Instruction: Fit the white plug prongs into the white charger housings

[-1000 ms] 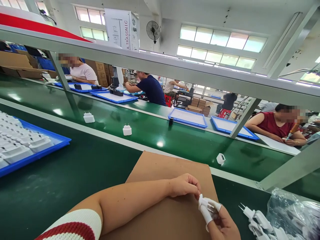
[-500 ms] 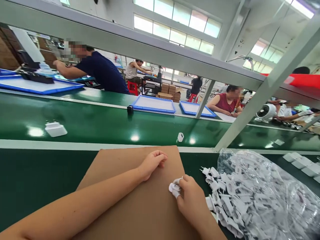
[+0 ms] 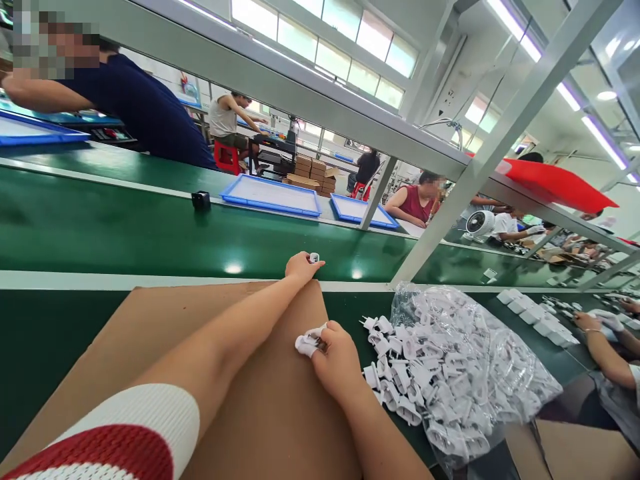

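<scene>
My left hand (image 3: 303,267) reaches over the far edge of the brown cardboard (image 3: 270,387), its fingers closed on a small white plug housing (image 3: 314,258) at the green belt. Nearer to me, my right hand (image 3: 334,353) is above the cardboard's right side. White covers show on its fingertips, which are pinched together; what lies between them is too small to make out. To the right of this hand, many white plug parts (image 3: 400,367) spill from a clear plastic bag (image 3: 475,353).
A green belt (image 3: 125,227) runs across beyond the cardboard, with a black block (image 3: 201,201) on it. Blue-edged trays (image 3: 273,195) line its far side. A slanted metal post (image 3: 450,213) rises behind the bag. White boxes (image 3: 537,317) and a co-worker's hands are at right.
My left arm has stretched forward, and its hand has taken hold of the white housing on the belt. The view has turned right. My right hand stays low over the cardboard.
</scene>
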`<state>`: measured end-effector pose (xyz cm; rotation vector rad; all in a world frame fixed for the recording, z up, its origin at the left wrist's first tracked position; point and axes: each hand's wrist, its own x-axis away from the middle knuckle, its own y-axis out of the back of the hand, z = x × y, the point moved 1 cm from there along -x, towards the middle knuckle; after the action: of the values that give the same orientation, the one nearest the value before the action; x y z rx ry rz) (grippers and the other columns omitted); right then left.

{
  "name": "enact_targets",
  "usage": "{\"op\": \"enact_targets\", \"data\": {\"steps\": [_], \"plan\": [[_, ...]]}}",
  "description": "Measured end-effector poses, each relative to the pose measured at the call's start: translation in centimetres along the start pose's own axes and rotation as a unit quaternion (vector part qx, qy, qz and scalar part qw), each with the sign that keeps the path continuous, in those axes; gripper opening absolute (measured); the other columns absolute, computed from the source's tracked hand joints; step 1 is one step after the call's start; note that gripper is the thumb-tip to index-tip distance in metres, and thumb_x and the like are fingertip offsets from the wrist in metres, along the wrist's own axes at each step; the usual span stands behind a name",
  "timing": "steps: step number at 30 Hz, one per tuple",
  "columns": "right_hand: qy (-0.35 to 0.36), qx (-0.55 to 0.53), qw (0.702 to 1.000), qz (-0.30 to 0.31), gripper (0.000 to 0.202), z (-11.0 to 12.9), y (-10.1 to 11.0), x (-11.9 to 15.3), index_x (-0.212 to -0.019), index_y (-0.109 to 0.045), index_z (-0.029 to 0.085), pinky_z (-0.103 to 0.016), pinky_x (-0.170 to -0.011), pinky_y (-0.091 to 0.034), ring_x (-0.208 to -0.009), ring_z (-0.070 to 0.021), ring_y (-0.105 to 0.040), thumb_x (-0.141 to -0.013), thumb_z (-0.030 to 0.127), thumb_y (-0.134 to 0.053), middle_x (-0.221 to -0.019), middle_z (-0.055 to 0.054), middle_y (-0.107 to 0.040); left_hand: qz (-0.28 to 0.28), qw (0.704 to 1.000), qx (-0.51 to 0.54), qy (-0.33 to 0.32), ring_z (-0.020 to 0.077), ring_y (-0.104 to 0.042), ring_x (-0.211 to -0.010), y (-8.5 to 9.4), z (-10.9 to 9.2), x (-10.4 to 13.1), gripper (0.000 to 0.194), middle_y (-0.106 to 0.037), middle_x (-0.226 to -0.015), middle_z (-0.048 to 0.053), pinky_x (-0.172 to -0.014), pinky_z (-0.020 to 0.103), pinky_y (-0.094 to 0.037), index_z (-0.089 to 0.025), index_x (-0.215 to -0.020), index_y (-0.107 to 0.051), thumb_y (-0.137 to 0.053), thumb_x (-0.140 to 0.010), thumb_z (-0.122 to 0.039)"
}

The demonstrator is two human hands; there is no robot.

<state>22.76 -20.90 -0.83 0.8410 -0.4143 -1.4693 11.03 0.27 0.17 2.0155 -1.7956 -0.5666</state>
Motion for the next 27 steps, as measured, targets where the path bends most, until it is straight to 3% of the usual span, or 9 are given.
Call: {"op": "enact_targets", "data": {"steps": [4, 8, 12, 14, 17, 20, 23, 27], "plan": [[-0.02, -0.121, 0.992, -0.044, 0.016, 0.3, 0.8, -0.3, -0.092, -0.076, 0.021, -0.027, -0.067, -0.047, -0.074, -0.0145, -0.059, -0.087, 0.031, -0.066, -0.087, -0.002, -0.061, 0.052, 0.996, -0.009, -0.078, 0.0266, -0.064, -0.101, 1.7, 0.5, 2.2, 0.031, -0.074, -0.108, 0.008, -0.082, 0.029, -0.044, -0.019, -0.102, -0.071, -0.067, -0.08, -0.04], [-0.082, -0.233, 0.963, -0.103, 0.031, 0.6, 2.2, -0.5, -0.103, -0.074, 0.021, -0.026, -0.065, -0.045, -0.077, -0.0154, -0.058, -0.087, 0.046, -0.066, -0.094, -0.005, -0.065, 0.155, 0.977, 0.001, -0.145, 0.0218, -0.063, -0.085, 5.3, 2.5, 8.3, 0.033, -0.075, -0.096, 0.001, -0.075, 0.027, -0.045, -0.023, -0.1, -0.076, -0.068, -0.077, -0.046], [-0.159, -0.396, 0.903, -0.054, 0.037, 0.6, 2.2, -0.4, -0.105, -0.073, 0.02, -0.025, -0.064, -0.043, -0.069, -0.0124, -0.054, -0.082, 0.049, -0.07, -0.091, -0.003, -0.069, 0.246, 0.945, -0.009, -0.215, 0.0222, -0.061, -0.087, 8.4, 4.6, 15.6, 0.032, -0.072, -0.092, 0.003, -0.078, 0.028, -0.046, -0.024, -0.1, -0.075, -0.063, -0.083, -0.049], [-0.169, -0.418, 0.893, -0.017, 0.035, 0.9, 1.7, -0.2, -0.102, -0.074, 0.019, -0.025, -0.064, -0.043, -0.07, -0.0127, -0.054, -0.082, 0.048, -0.069, -0.088, -0.004, -0.07, 0.275, 0.936, 0.008, -0.22, 0.0221, -0.061, -0.092, 9.1, 5.5, 17.9, 0.032, -0.072, -0.098, 0.004, -0.083, 0.029, -0.047, -0.025, -0.107, -0.073, -0.063, -0.085, -0.046], [-0.131, -0.327, 0.936, -0.002, 0.03, 1.5, 0.9, 0.3, -0.104, -0.073, 0.02, -0.027, -0.065, -0.045, -0.078, -0.0159, -0.06, -0.086, 0.044, -0.066, -0.095, -0.006, -0.07, 0.271, 0.937, 0.061, -0.211, 0.0243, -0.061, -0.104, 9.3, 6.5, 19.3, 0.051, -0.069, -0.116, 0.006, -0.09, 0.032, -0.049, -0.026, -0.122, -0.067, -0.075, -0.076, -0.047], [0.015, -0.146, 0.988, -0.043, 0.024, 2.4, 0.7, 1.1, -0.111, -0.071, 0.022, -0.031, -0.074, -0.05, -0.089, -0.0189, -0.063, -0.09, 0.029, -0.06, -0.104, -0.008, -0.068, 0.27, 0.939, 0.091, -0.192, 0.0243, -0.062, -0.099, 8.9, 7.2, 18.9, 0.046, -0.069, -0.108, 0.006, -0.087, 0.032, -0.05, -0.023, -0.11, -0.071, -0.077, -0.072, -0.049], [0.131, -0.031, 0.99, -0.032, 0.029, 3.1, 0.6, 1.9, -0.119, -0.066, 0.022, -0.034, -0.079, -0.052, -0.095, -0.0209, -0.062, -0.093, 0.019, -0.054, -0.107, -0.01, -0.066, 0.285, 0.933, 0.106, -0.191, 0.0224, -0.061, -0.089, 8.7, 7.6, 18.3, 0.028, -0.068, -0.091, 0.004, -0.08, 0.03, -0.049, -0.023, -0.092, -0.075, -0.071, -0.078, -0.048], [0.187, 0.071, 0.979, 0.034, 0.031, 3.9, 0.3, 2.5, -0.117, -0.063, 0.021, -0.038, -0.081, -0.05, -0.098, -0.0238, -0.059, -0.093, 0.01, -0.048, -0.105, -0.011, -0.063, 0.278, 0.929, 0.119, -0.213, 0.0212, -0.06, -0.083, 8.5, 7.9, 18.1, 0.022, -0.066, -0.085, 0.004, -0.076, 0.03, -0.047, -0.023, -0.083, -0.074, -0.072, -0.078, -0.044]]}}
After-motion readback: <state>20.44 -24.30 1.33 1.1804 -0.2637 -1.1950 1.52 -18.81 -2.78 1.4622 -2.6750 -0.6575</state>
